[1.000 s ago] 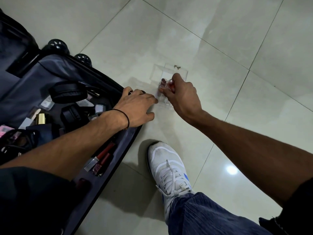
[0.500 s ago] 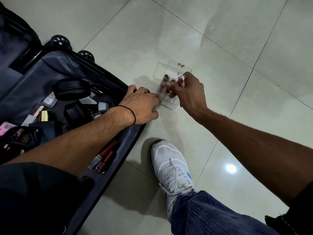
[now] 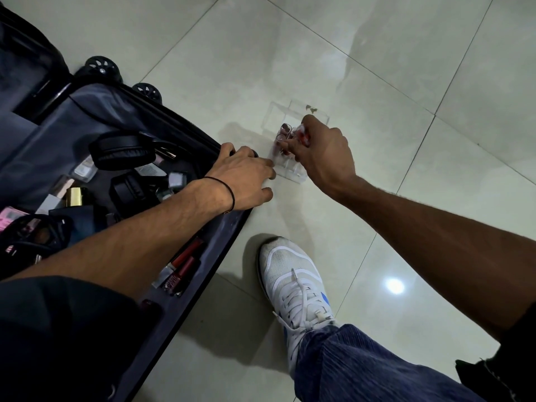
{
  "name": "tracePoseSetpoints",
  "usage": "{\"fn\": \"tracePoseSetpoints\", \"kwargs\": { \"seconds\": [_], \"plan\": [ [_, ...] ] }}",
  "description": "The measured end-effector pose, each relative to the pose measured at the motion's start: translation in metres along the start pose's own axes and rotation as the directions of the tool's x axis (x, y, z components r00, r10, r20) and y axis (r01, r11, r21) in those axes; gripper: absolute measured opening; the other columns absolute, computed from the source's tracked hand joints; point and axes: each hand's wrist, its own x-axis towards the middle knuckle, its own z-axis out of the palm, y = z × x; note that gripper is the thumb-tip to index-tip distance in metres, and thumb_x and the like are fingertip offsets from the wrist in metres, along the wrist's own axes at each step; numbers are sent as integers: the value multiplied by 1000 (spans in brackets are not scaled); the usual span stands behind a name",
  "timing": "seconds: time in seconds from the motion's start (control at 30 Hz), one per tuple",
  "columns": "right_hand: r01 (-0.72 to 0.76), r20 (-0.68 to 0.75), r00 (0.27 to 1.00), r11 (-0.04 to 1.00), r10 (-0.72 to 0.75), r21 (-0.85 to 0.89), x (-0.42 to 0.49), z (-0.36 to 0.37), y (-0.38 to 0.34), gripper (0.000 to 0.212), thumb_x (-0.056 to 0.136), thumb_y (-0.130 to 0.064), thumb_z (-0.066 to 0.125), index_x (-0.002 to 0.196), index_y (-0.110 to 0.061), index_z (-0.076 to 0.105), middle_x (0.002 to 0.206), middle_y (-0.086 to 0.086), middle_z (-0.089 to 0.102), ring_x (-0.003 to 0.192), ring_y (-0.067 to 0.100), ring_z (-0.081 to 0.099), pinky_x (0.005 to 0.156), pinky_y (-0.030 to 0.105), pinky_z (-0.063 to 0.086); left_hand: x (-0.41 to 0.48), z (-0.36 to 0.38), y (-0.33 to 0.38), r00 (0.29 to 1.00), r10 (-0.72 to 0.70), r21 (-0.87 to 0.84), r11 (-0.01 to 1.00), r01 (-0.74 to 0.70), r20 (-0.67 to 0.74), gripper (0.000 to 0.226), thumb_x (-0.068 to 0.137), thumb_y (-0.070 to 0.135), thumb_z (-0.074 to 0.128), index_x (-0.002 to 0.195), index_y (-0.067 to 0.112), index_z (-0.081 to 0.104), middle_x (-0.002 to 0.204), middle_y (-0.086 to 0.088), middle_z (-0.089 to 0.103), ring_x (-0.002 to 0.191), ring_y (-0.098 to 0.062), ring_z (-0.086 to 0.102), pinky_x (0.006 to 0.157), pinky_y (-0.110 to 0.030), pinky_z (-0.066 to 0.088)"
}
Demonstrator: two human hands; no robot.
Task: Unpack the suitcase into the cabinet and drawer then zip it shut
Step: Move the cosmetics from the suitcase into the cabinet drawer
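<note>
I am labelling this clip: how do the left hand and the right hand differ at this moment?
The left hand lies low across the suitcase rim, fingers reaching to the clear organizer and holding nothing; the right hand is above the organizer and pinches a small red item. The left wrist bears a thin black band; the right wrist is bare. Both meet at the organizer.
</note>
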Motion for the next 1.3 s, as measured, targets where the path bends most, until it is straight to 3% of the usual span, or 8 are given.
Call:
{"fn": "tracePoseSetpoints", "kwargs": {
  "seconds": [0.2, 0.47, 0.67, 0.77, 0.83, 0.97, 1.1, 1.3],
  "plan": [
    [0, 11, 1000, 1000, 0, 1, 5, 0, 1, 29, 89, -42, 68, 91, -17, 52, 75, -9, 58, 75, 25, 63, 66, 41, 53, -1, -2, 0, 1000, 1, -7, 1000, -1, -4, 43, 90, 46, 48, 131, 34, 55, 147, 18, 43, 134, -17, 36, 103, -44, 19],
    [-66, 97, 993, 998, 67, -8, 4, 5, 4, 42, 83, -45, 73, 101, -16, 49, 87, 2, 69, 79, 27, 67, 69, 41, 54, 1, 0, -1, 1000, 12, 12, 1000, -11, -14, 35, 88, 45, 47, 118, 33, 62, 134, 15, 53, 126, -20, 41, 95, -44, 22],
    [-232, -71, 953, 863, 293, 449, 1, -13, 4, 42, 91, -54, 61, 84, -14, 50, 62, -9, 65, 56, 6, 59, 56, 26, 47, -1, -2, 1, 1000, 4, 0, 1000, -4, -17, 34, 88, 42, 47, 118, 33, 61, 135, 17, 51, 128, -20, 40, 97, -44, 22],
    [-357, 11, 887, 669, 462, 652, -5, -16, 15, 32, 98, -45, 49, 89, -14, 47, 69, 1, 52, 54, 15, 44, 49, 26, 35, -2, -4, 3, 1000, -3, -4, 1000, 3, -2, 38, 90, 41, 47, 126, 34, 59, 147, 18, 43, 132, -20, 37, 100, -45, 21],
    [-366, 63, 890, 624, 452, 690, -14, -15, 20, 27, 102, -35, 47, 94, -10, 52, 73, 4, 54, 57, 16, 47, 51, 27, 39, -2, -4, 3, 1000, -6, 0, 1000, 6, 1, 39, 90, 41, 47, 127, 35, 58, 150, 18, 39, 133, -20, 36, 101, -46, 21],
    [-225, -30, 950, 748, 311, 624, -30, -13, 25, 22, 101, -24, 56, 91, -6, 66, 70, 4, 59, 59, 1, 51, 61, 13, 41, -2, -4, 4, 1000, -19, 0, 1000, 19, 6, 39, 90, 43, 48, 128, 36, 58, 152, 18, 37, 134, -20, 34, 101, -45, 21],
    [-151, -87, 967, 815, 239, 560, -32, -12, 28, 8, 93, -24, 67, 95, -16, 67, 77, -17, 68, 71, 3, 59, 71, 31, 52, -2, -4, 4, 1000, -18, 13, 1000, 18, 0, 38, 91, 44, 47, 127, 36, 58, 151, 18, 38, 132, -21, 37, 101, -46, 21],
    [-32, -112, 991, 942, 74, 334, -27, -7, 24, 10, 94, -27, 66, 98, -18, 66, 90, -5, 64, 73, 2, 54, 65, 13, 39, -2, -4, 4, 1000, -15, 23, 1000, 15, 0, 36, 92, 44, 46, 124, 36, 60, 151, 19, 38, 133, -21, 37, 101, -46, 21]
  ]
}}
